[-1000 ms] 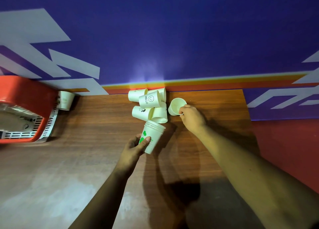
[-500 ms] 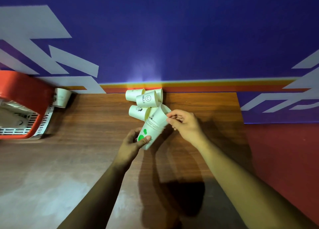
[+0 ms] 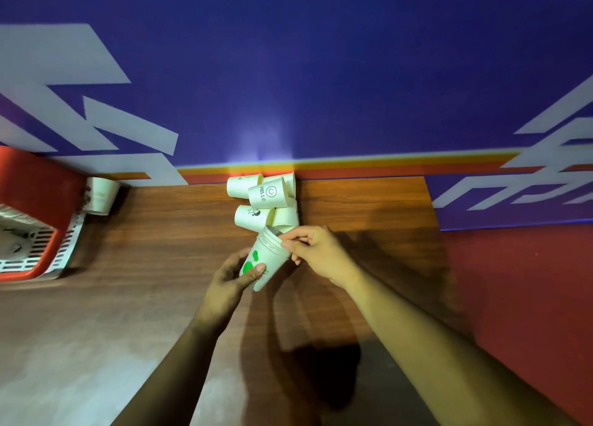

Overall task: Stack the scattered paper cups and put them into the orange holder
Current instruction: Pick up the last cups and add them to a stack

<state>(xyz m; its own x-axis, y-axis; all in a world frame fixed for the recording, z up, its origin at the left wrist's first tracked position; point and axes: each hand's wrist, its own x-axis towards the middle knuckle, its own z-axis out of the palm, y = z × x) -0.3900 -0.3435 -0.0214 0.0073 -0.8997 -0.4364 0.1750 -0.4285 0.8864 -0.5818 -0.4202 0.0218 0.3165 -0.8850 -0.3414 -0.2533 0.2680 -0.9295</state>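
My left hand [image 3: 236, 273] grips a stack of white paper cups [image 3: 268, 254] with a green print, tilted with its mouth up and to the right. My right hand [image 3: 316, 250] pinches the rim of the top cup at the stack's mouth. Just behind, several loose white cups [image 3: 261, 201] lie on their sides in a pile against the wall, one printed HELLO [image 3: 268, 193]. The orange holder [image 3: 35, 214] stands at the far left edge, partly out of view.
One more white cup [image 3: 101, 194] lies beside the orange holder, near the wall. The wooden table [image 3: 160, 249] ends at the right around [image 3: 433, 207], with a red floor beyond. A blue wall runs along the table's back edge.
My right hand picked up the open cup at the right of the pile, carried it to the stack in my left hand and pushed it fully in.
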